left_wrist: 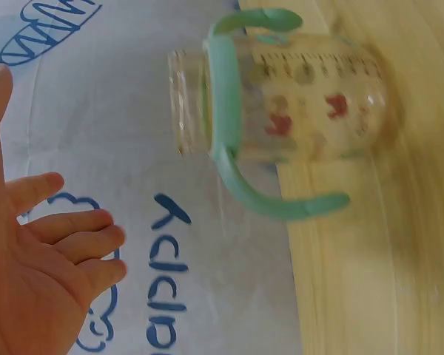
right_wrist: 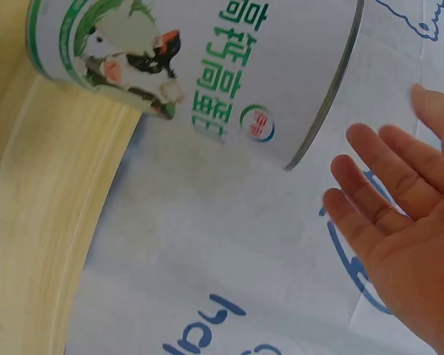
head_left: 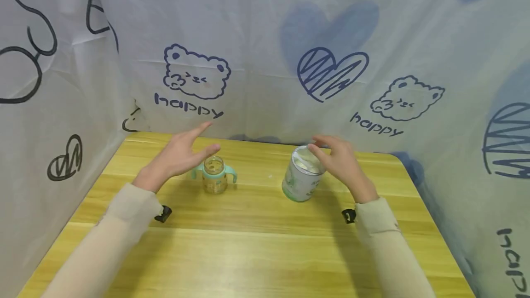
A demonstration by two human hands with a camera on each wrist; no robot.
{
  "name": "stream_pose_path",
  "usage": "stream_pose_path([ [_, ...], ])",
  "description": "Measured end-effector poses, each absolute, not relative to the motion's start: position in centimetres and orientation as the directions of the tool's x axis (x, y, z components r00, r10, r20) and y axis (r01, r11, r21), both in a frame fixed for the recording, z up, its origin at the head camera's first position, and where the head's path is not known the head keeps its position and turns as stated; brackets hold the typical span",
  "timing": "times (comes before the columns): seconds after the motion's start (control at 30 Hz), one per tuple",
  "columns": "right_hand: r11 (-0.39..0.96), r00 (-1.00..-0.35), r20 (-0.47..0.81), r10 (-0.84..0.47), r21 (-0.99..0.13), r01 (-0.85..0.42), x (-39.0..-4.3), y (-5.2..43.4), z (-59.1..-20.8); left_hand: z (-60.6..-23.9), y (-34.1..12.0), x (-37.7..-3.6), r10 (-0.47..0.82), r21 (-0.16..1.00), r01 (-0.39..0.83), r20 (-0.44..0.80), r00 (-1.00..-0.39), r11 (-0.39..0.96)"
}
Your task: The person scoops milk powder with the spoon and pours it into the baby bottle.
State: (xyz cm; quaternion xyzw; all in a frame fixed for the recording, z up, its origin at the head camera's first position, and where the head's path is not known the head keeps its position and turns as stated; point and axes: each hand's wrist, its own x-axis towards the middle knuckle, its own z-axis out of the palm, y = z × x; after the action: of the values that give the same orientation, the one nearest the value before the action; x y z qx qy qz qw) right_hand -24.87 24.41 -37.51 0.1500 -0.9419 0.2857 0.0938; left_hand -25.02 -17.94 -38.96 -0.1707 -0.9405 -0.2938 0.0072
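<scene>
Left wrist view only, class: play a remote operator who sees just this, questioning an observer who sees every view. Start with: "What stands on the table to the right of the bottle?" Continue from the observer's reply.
Observer: A can, as the head view shows.
Operator: Is there an animal pictured on its side?
Observer: Yes, a cow, seen in the right wrist view.
Operator: Is the right hand touching the can?
Observer: No, the right wrist view shows a gap between them.
</scene>
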Motion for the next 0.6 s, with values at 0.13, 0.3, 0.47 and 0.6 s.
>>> stream_pose_path([
  [0.13,0.780,-0.936,0.245,-0.254,-0.521,-0.348,-24.8,23.7,-37.2,-38.7,-16.7,-25.3,0.343,0.556,0.353,0.127,-0.931,0.753],
  [0.3,0.770,-0.932,0.230,-0.280,-0.526,-0.362,-25.0,23.1,-37.0,-38.6,-14.7,-25.5,0.378,0.575,0.397,0.159,-0.912,0.716],
  [0.47,0.769,-0.928,0.202,-0.314,-0.519,-0.373,-25.3,22.6,-37.2,-38.7,-12.6,-25.6,0.391,0.608,0.404,0.163,-0.906,0.683],
  [0.6,0.762,-0.928,0.173,-0.328,-0.532,-0.369,-25.3,22.4,-37.8,-39.0,-10.9,-25.7,0.411,0.624,0.434,0.191,-0.891,0.650],
])
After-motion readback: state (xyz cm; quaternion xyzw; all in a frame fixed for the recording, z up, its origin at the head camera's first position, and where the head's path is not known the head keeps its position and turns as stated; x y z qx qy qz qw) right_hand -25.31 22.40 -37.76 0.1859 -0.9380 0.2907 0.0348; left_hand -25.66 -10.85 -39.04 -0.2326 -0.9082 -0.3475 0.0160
